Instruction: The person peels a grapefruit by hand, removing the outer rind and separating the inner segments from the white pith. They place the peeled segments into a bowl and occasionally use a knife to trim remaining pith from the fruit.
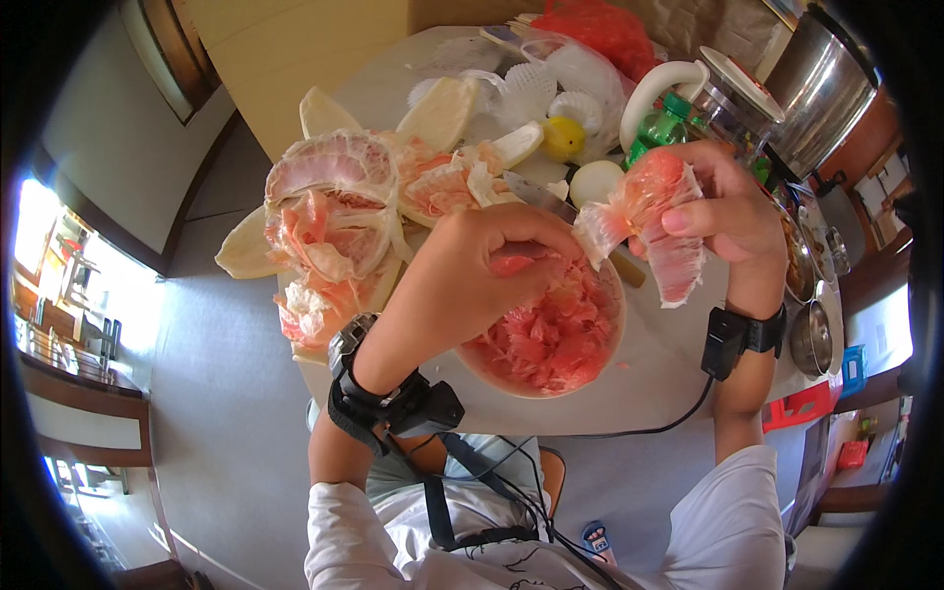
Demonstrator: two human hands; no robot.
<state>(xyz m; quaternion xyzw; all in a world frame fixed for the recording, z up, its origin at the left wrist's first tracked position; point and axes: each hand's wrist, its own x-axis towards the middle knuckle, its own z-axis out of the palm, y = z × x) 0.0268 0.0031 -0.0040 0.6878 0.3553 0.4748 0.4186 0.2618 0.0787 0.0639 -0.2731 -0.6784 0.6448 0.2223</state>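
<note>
A bowl [621, 329] full of loose red pomelo pulp [560, 339] stands on the table before me. Over its left rim, my left hand [492, 261] curls closed, with a bit of red pulp showing between thumb and fingers. Its fingertips come close to the pale skin of a pomelo segment [661, 221]. That segment, partly peeled, is pinched in my right hand [723, 202] above the bowl's right side. Left of the bowl lies an opened pomelo [329, 187] with membrane scraps [320, 315] and thick peel pieces [433, 113] around it.
A knife [539, 197] lies behind the bowl, partly hidden by my left hand. Farther back are a yellow lemon [563, 139], a round pale object [596, 183], white foam nets [531, 88], a red plastic bag [600, 34], a green bottle [664, 126] and a steel pot [821, 93].
</note>
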